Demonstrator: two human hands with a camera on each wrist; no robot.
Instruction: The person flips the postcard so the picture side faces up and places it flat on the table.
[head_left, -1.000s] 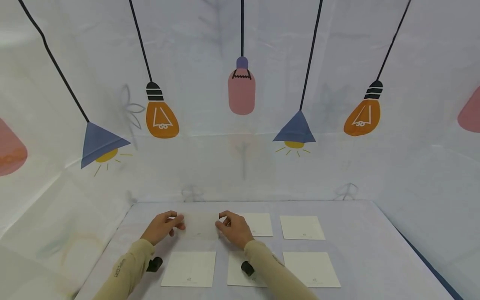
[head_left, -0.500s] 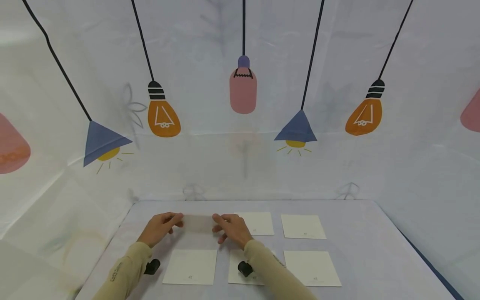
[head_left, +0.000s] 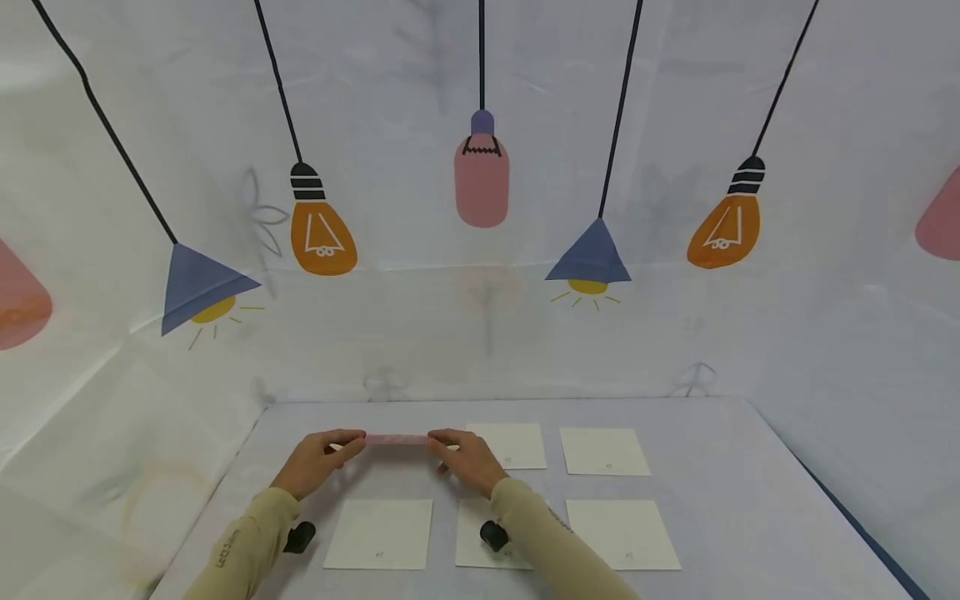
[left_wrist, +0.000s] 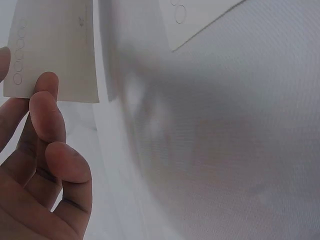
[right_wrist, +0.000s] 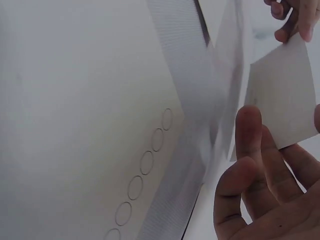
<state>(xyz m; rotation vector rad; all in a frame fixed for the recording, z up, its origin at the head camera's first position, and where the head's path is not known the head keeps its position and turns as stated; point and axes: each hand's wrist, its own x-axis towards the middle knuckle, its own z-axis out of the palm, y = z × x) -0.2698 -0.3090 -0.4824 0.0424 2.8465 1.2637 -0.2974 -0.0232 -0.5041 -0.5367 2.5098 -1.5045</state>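
A white card (head_left: 396, 439) is held up between both hands at the back left of the table, seen nearly edge-on as a thin pinkish strip in the head view. My left hand (head_left: 318, 460) pinches its left end, and my right hand (head_left: 468, 458) pinches the right end. In the left wrist view, a row of small circles and faint print mark the face of this card (left_wrist: 60, 50). Past the right hand (right_wrist: 270, 195) in the right wrist view, the same card (right_wrist: 285, 95) slants up to the left hand's fingers.
Several similar cards lie flat in two rows: two at the back, a middle one (head_left: 506, 446) and a right one (head_left: 605, 452), and more in front, such as the front-left card (head_left: 377, 535). A white wall sheet (head_left: 480, 333) printed with lamps rises behind the table.
The card has tipped from showing its broad face to nearly edge-on, and a pinkish tint now shows. Both hands stay at its ends; the left has shifted slightly left. Flat cards have not moved.
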